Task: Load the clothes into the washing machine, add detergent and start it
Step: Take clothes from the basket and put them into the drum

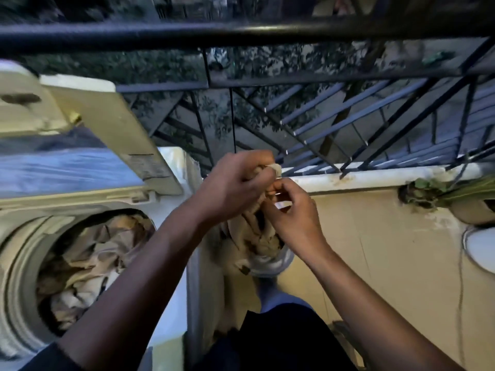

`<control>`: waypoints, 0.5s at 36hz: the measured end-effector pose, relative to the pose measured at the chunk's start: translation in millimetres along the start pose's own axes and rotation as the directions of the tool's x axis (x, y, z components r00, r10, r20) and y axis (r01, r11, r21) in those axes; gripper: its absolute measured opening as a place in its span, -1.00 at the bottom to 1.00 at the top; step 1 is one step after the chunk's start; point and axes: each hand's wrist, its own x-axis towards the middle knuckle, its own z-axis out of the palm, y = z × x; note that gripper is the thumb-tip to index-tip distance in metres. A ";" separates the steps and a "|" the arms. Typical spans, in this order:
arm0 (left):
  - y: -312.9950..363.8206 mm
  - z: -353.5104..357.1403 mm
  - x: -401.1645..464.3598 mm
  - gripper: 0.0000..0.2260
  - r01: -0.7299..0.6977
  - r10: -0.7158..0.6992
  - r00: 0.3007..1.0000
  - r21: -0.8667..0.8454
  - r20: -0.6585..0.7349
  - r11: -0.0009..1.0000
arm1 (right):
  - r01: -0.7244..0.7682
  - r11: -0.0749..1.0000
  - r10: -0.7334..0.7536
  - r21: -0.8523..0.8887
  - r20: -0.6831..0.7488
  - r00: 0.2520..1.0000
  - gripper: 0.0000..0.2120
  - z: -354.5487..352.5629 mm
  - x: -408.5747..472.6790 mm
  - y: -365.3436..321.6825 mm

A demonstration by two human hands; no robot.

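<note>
Cloth (pixel 257 236) hangs bunched from left hand (pixel 235 183), right hand (pixel 292 210) pinching it.

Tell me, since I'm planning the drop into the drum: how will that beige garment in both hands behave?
Probably floppy: the beige garment hangs in loose folds below the left hand and right hand. It looks light, held by fingertips. Its trailing end may snag the washing machine rim.

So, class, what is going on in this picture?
A person stands by an open top-loading washing machine on a balcony. The drum already holds crumpled beige clothes. The left hand grips a bunched beige garment hanging beside the machine, while the right hand pinches at its top. The garment is not yet in the drum.
</note>
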 end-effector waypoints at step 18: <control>101.4 -124.3 -20.3 -0.65 -0.261 0.284 0.923 0.120 -0.259 0.958 | 0.040 0.832 0.049 -0.553 0.144 0.988 -0.84 -23.6 32.3 15.8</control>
